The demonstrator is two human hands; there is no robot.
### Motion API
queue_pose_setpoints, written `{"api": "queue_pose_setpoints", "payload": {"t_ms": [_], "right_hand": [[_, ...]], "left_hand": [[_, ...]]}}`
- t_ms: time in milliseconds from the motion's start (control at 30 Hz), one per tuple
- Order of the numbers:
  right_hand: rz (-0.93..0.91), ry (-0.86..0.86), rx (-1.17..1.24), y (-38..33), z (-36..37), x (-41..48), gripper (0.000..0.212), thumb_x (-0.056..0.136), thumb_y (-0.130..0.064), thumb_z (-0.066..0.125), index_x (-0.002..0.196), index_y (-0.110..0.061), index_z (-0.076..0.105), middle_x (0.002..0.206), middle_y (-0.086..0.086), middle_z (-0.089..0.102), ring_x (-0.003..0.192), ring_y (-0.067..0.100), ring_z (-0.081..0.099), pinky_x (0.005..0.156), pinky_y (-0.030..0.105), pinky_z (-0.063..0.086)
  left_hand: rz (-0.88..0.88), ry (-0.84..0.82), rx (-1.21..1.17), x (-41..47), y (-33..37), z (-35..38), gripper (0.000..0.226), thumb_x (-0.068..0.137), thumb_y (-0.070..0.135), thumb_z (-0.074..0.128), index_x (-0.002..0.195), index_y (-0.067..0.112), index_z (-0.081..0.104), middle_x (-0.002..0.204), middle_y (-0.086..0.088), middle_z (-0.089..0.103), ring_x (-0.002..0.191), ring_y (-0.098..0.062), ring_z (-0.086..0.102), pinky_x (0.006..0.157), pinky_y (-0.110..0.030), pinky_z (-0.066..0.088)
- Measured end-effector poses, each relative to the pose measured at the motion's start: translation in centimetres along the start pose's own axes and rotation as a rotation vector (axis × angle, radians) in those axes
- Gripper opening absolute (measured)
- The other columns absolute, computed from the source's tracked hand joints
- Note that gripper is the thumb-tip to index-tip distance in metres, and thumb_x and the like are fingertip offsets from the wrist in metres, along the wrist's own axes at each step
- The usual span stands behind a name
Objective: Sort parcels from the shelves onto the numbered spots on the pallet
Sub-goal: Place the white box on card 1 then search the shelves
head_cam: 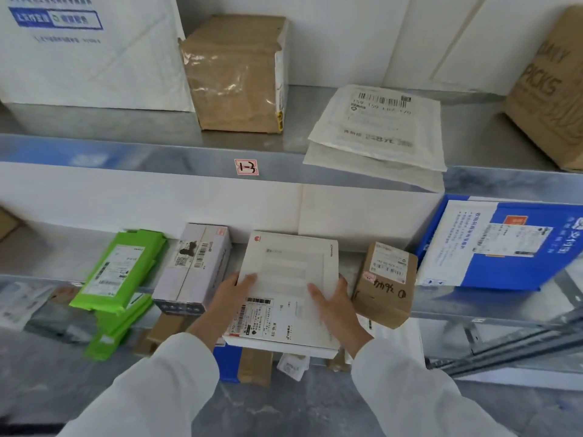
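The upper shelf is carrying a big white box at the left, a taped brown box just beside it, a flat white mailer overhanging the front lip, and a brown bag at the far right. A tag reading 1-3 is sticking to the lip.

The middle shelf is holding, from left to right, green mailers, a pale box, a flat white parcel, a small brown box and a blue-and-white box leaning at the right.

The white parcel is lying between the pale box and the small brown box, its near end jutting out past the shelf edge. The left hand is gripping its left edge, thumb on top and fingers going underneath. The right hand is gripping its right edge the same way, just beside the small brown box. A printed label is showing on the near left part of its top.

Whether the parcel's far end is resting on the shelf or lifting off it cannot be told. Below, more green mailers and brown boxes are showing only in part, hidden by the parcel and the white sleeves. The brown bag and the blue-and-white box are being cut off by the right edge, and most label print is too blurred to read.
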State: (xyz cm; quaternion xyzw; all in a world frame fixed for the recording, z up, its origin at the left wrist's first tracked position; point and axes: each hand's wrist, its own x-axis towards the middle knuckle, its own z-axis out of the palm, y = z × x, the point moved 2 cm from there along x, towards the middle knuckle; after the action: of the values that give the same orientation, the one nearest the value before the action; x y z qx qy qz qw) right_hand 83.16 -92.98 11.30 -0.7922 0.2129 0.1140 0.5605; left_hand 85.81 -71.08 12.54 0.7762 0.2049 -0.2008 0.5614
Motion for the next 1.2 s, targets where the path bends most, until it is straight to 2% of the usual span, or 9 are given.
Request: {"api": "queue_pose_setpoints", "payload": {"t_ms": [67, 233, 333, 433, 600, 667, 867, 1100, 1200], "right_hand": [[-0.015, -0.007, 0.001, -0.4, -0.4, -0.4, 0.064, 0.089, -0.042, 0.061, 0.138, -0.021, 0.026, 0.125, -0.001, 0.052, 0.106, 0.017, 0.055, 0.082, 0.033, 0.052], [-0.090, 0.012, -0.005, -1.6, -1.2, -3.0, 0.051, 0.089, -0.044, 0.061, 0.127, -0.025, 0.032, 0.117, -0.004, 0.056, 0.100, 0.016, 0.058, 0.075, 0.028, 0.050], [-0.156, -0.006, -0.016, -3.4, -1.5, -5.0, 0.051, 0.090, -0.047, 0.059, 0.128, -0.029, 0.031, 0.110, -0.012, 0.053, 0.093, 0.009, 0.056, 0.060, 0.016, 0.042], [-0.236, -0.028, -0.008, -5.2, -1.2, -6.9, 0.057, 0.088, -0.050, 0.060, 0.134, -0.029, 0.033, 0.115, -0.013, 0.054, 0.099, 0.008, 0.056, 0.074, 0.021, 0.045], [-0.345, -0.051, -0.011, -7.7, 1.4, -11.5, 0.060, 0.088, -0.046, 0.062, 0.138, -0.029, 0.033, 0.116, -0.012, 0.056, 0.098, 0.008, 0.057, 0.067, 0.017, 0.040], [-0.380, -0.056, -0.026, -8.4, 3.2, -13.8, 0.059, 0.088, -0.045, 0.062, 0.137, -0.028, 0.034, 0.113, -0.013, 0.055, 0.102, 0.010, 0.056, 0.074, 0.022, 0.040], [-0.452, -0.205, -0.044, -10.2, 12.2, -22.2, 0.060, 0.090, -0.042, 0.061, 0.140, -0.026, 0.031, 0.116, -0.015, 0.054, 0.111, 0.013, 0.054, 0.086, 0.029, 0.041], [-0.544, -0.492, -0.137, -11.6, 26.7, -34.0, 0.055, 0.089, -0.043, 0.063, 0.134, -0.034, 0.033, 0.118, -0.014, 0.055, 0.111, 0.013, 0.055, 0.092, 0.035, 0.047], [-0.587, -0.598, -0.189, -11.4, 32.9, -39.6, 0.055, 0.091, -0.039, 0.061, 0.137, -0.031, 0.033, 0.121, -0.012, 0.053, 0.108, 0.011, 0.053, 0.085, 0.029, 0.043]], "left_hand": [[-0.012, -0.019, -0.018, -0.8, 0.0, -0.1, 0.030, 0.093, 0.041, 0.054, 0.111, 0.018, 0.061, 0.094, -0.006, 0.073, 0.088, -0.026, 0.070, 0.085, -0.044, 0.056], [0.041, 0.021, -0.075, -3.8, 0.1, -0.9, 0.028, 0.092, 0.042, 0.056, 0.109, 0.020, 0.062, 0.094, -0.003, 0.073, 0.086, -0.021, 0.070, 0.074, -0.035, 0.055], [0.126, 0.040, -0.132, -6.1, 0.9, -1.9, 0.025, 0.093, 0.037, 0.056, 0.112, 0.022, 0.062, 0.097, -0.001, 0.073, 0.088, -0.021, 0.070, 0.080, -0.038, 0.057], [0.217, 0.103, -0.179, -8.7, 1.5, -3.9, 0.022, 0.095, 0.033, 0.054, 0.114, 0.026, 0.061, 0.100, 0.002, 0.071, 0.091, -0.016, 0.067, 0.074, -0.029, 0.054], [0.242, 0.162, -0.257, -13.7, -0.5, -8.5, 0.022, 0.093, 0.037, 0.055, 0.111, 0.029, 0.064, 0.099, 0.000, 0.074, 0.091, -0.023, 0.070, 0.088, -0.044, 0.055], [0.243, 0.203, -0.272, -15.8, -2.0, -10.7, 0.029, 0.089, 0.041, 0.058, 0.115, 0.031, 0.063, 0.104, 0.001, 0.072, 0.095, -0.023, 0.069, 0.091, -0.047, 0.053], [0.252, 0.355, -0.368, -24.0, -8.3, -19.6, 0.026, 0.094, 0.036, 0.056, 0.119, 0.031, 0.059, 0.111, 0.000, 0.069, 0.097, -0.021, 0.066, 0.091, -0.044, 0.052], [0.205, 0.645, -0.557, -36.4, -20.5, -30.2, 0.013, 0.095, 0.035, 0.053, 0.105, 0.039, 0.060, 0.096, 0.007, 0.071, 0.084, -0.017, 0.069, 0.068, -0.034, 0.055], [0.142, 0.766, -0.627, -41.7, -26.0, -33.9, 0.009, 0.094, 0.038, 0.054, 0.097, 0.041, 0.062, 0.103, 0.007, 0.069, 0.093, -0.018, 0.067, 0.081, -0.040, 0.055]]}}
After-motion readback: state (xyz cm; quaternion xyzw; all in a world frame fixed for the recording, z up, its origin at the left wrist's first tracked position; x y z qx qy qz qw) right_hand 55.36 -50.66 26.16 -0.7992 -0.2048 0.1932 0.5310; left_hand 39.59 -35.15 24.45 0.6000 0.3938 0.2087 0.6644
